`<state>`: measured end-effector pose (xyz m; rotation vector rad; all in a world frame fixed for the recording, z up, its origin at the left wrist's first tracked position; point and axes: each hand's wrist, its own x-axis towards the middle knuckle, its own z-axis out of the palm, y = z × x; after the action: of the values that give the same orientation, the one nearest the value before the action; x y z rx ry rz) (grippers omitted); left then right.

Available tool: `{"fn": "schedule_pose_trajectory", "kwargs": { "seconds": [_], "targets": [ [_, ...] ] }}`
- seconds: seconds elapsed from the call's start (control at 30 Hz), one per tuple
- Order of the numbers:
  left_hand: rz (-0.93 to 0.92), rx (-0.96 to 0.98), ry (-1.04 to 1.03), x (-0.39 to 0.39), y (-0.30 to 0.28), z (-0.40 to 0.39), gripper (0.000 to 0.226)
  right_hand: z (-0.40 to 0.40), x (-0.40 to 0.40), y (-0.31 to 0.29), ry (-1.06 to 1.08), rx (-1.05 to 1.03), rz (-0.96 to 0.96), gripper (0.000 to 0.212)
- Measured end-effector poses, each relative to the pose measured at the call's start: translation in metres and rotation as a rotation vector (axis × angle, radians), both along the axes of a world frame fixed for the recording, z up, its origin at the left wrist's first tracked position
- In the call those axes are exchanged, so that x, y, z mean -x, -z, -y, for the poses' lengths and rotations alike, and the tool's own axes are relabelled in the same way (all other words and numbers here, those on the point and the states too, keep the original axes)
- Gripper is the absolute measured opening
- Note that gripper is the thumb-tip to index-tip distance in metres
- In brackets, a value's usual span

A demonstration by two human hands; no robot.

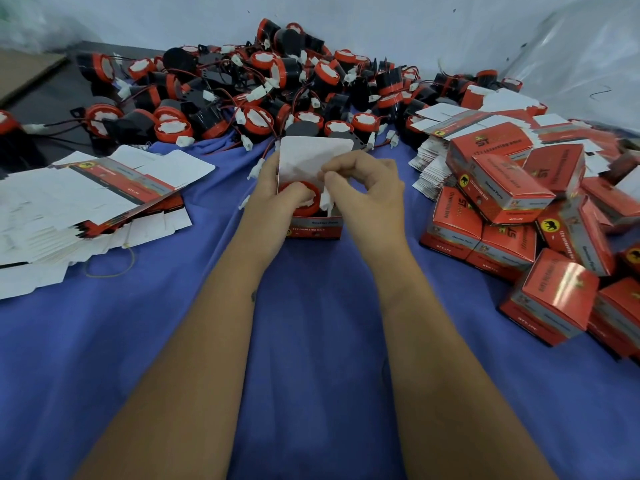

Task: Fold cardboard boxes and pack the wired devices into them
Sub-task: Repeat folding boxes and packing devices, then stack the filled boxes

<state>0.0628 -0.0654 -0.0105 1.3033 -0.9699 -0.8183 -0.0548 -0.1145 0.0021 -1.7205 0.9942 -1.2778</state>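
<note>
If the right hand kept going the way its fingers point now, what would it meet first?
Probably the left hand: the right hand points leftward across the open box, pinching something white at its top. Depth is unclear.

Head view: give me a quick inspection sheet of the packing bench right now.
Surface: blue cloth.
Job's things: open box at centre, red device inside, lid flap up.
Clutter: flat box blanks left; packed boxes right; rubber band.
Grippers: left hand grips the box; right hand pinches a white connector.
Cables: loose devices with red-black leads heaped behind.
Surroundings: pale wall.
</note>
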Motion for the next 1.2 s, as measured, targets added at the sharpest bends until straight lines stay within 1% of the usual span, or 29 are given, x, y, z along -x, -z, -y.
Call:
{"fn": "schedule_pose_trajectory", "kwargs": {
  "seconds": [0.07,0.13,0.27,0.33,0.4,0.47,0.6,0.67,0.77,0.87,1.03,1.2],
  "targets": [
    [0.048,-0.016,-0.070,0.001,0.001,0.003,0.041,0.003,-0.002,0.001,-0.049,-0.004,0.002,0.023],
    [0.083,-0.035,-0.087,0.000,0.003,0.005,0.037,0.005,-0.002,0.001,-0.093,-0.017,0.047,0.024],
    [0.117,-0.035,-0.078,-0.003,0.005,0.006,0.038,0.005,-0.003,0.001,-0.111,-0.053,0.208,0.024],
    [0.127,-0.038,-0.074,-0.004,0.005,0.006,0.038,0.005,-0.004,0.001,-0.065,-0.060,0.214,0.025],
    [0.135,-0.045,-0.074,-0.004,0.006,0.007,0.036,0.006,-0.006,0.003,0.030,-0.011,0.106,0.023],
    [0.144,-0.038,-0.079,-0.004,0.006,0.008,0.034,0.007,-0.006,0.006,0.117,0.105,-0.052,0.021],
    [0.156,-0.016,-0.115,-0.002,0.006,0.008,0.032,0.008,-0.002,0.009,0.156,0.339,-0.355,0.026],
    [0.166,-0.001,-0.133,-0.002,0.007,0.008,0.033,0.010,0.001,0.008,0.163,0.414,-0.412,0.024],
    [0.154,0.016,-0.153,-0.003,0.009,0.008,0.031,0.010,0.002,0.009,0.163,0.466,-0.397,0.022],
    [0.137,0.022,-0.151,-0.003,0.009,0.008,0.030,0.011,0.002,0.010,0.171,0.451,-0.359,0.023],
    [0.129,0.039,-0.158,-0.001,0.008,0.008,0.032,0.010,0.002,0.006,0.034,0.322,-0.273,0.037],
    [0.137,0.031,-0.152,-0.002,0.010,0.010,0.030,0.005,-0.002,0.007,-0.056,0.256,-0.223,0.030]
  ]
}}
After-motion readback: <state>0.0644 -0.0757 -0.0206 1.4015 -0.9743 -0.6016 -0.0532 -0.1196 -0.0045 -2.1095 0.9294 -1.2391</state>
